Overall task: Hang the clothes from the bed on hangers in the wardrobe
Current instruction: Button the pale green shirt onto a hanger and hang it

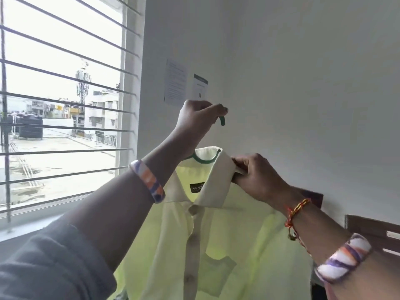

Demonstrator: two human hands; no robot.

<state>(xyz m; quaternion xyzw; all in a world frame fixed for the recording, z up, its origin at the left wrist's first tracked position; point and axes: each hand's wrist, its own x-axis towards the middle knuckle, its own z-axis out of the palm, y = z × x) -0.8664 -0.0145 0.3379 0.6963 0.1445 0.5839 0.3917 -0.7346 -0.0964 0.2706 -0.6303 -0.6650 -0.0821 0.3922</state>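
Observation:
A pale yellow-green button shirt (227, 245) hangs on a green hanger (203, 160), held up in front of the white wall. My left hand (197, 120) is raised above the collar and grips the hanger's hook, whose green tip (222, 121) pokes out below my fingers. My right hand (255, 176) pinches the right side of the shirt's collar (218, 169). The shirt is buttoned at the front, with a chest pocket and a black label inside the neck. Most of the hanger is hidden inside the shirt.
A barred window (65, 105) fills the left side, with a sill below. Two paper sheets (175, 83) are stuck on the white wall behind my hands. Dark wooden furniture (372, 232) shows at the right edge.

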